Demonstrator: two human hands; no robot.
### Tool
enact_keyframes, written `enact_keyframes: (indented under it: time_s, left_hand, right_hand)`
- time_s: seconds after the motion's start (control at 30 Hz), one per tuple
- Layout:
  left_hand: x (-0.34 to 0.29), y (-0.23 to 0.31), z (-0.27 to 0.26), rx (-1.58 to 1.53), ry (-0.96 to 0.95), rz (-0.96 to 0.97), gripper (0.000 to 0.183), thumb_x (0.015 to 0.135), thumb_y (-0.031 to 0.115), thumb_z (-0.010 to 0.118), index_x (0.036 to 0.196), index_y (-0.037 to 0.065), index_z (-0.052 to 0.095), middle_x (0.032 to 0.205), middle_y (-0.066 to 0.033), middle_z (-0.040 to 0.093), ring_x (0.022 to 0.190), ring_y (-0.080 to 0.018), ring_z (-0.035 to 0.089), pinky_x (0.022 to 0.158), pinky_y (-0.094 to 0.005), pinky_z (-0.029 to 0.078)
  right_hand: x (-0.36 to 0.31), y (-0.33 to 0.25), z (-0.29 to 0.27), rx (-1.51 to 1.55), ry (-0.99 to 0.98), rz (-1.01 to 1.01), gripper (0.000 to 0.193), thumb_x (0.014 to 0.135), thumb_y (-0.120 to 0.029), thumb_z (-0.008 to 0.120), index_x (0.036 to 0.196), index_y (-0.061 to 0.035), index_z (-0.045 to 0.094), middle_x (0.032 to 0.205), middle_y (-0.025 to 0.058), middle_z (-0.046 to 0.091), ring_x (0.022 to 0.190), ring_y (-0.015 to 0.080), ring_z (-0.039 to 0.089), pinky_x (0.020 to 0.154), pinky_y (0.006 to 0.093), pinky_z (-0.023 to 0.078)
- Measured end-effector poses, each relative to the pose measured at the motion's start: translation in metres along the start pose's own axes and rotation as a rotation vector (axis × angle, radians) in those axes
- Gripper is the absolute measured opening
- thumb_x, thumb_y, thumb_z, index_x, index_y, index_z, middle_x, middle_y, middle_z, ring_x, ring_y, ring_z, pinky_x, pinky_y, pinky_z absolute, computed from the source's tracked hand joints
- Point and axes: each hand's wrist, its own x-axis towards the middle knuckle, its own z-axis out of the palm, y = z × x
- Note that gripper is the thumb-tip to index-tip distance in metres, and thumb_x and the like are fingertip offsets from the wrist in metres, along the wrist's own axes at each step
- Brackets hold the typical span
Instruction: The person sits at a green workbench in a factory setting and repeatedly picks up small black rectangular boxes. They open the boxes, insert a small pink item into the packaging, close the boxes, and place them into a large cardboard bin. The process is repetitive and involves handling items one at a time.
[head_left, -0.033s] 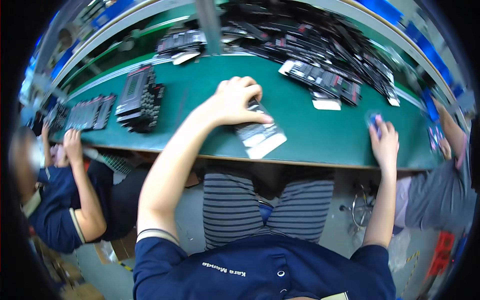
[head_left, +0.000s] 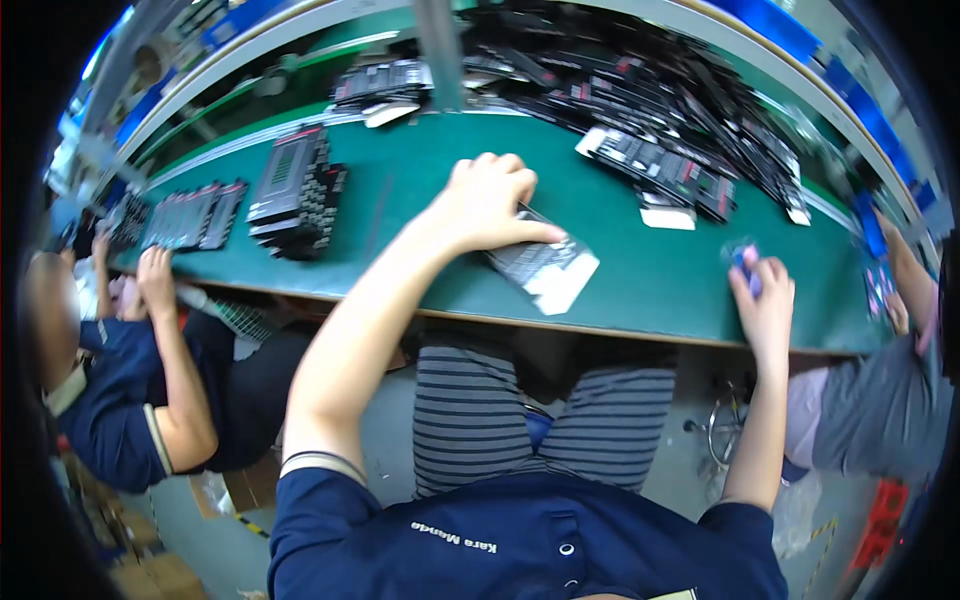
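My left hand (head_left: 485, 208) is closed on a flat black carton (head_left: 532, 258) at the middle of the green table. The carton's white end flap points toward the near right, and its other end is hidden under my fingers. Farther right, just above the tabletop, my right hand (head_left: 765, 295) pinches a small purple-pink piece (head_left: 750, 280). Something clear, perhaps thin plastic wrapping, shows around its tip. What exactly the piece is, I cannot make out.
A large heap of black flat cartons (head_left: 640, 100) covers the table's back right. At the left stand a tall carton stack (head_left: 292, 195) and a row of more cartons (head_left: 195, 218). Co-workers' hands are at the left (head_left: 155, 280) and right (head_left: 897, 310). A metal post (head_left: 440, 55) rises at the back.
The whole view has shifted slightly. The carton under my left hand has swung a little, its flap farther right. My right hand has come slightly left, with more of the small piece showing.
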Motion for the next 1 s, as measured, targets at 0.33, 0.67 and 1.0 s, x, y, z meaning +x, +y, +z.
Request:
enact_keyframes:
  time_s: [0.33, 0.67, 1.0]
  left_hand:
    - [-0.036, 0.018, 0.023, -0.177, -0.001, 0.329, 0.099, 0.066, 0.064, 0.077, 0.141, 0.006, 0.051, 0.148, -0.0172, 0.046, 0.141, -0.0369, 0.037, 0.117, -0.0496, 0.025]
    - [-0.029, 0.036, 0.025, -0.252, 0.067, 0.428, 0.085, 0.061, 0.052, 0.083, 0.125, 0.003, 0.058, 0.137, -0.0202, 0.051, 0.138, -0.0397, 0.038, 0.116, -0.0509, 0.027]
    - [-0.032, 0.068, 0.024, -0.735, 0.774, 0.194, 0.096, 0.059, 0.026, 0.096, 0.131, 0.006, 0.036, 0.120, -0.0137, 0.051, 0.105, -0.0206, 0.057, 0.089, -0.0326, 0.049]
  right_hand:
    - [0.001, -0.118, 0.009, 0.719, -0.062, -0.194, 0.036, 0.058, -0.012, 0.081, 0.086, -0.0041, 0.059, 0.107, 0.0140, 0.066, 0.098, 0.0302, 0.058, 0.088, 0.0390, 0.048]
    - [-0.012, -0.156, 0.020, 0.668, -0.118, -0.410, 0.065, 0.072, -0.043, 0.082, 0.121, -0.0068, 0.061, 0.124, 0.0122, 0.063, 0.122, 0.0327, 0.054, 0.115, 0.0576, 0.022]
    - [0.003, -0.184, -0.029, 2.185, -0.653, 0.061, 0.046, 0.095, -0.003, 0.048, 0.139, 0.0111, 0.044, 0.136, 0.0186, 0.055, 0.126, 0.0217, 0.053, 0.109, 0.0340, 0.038]
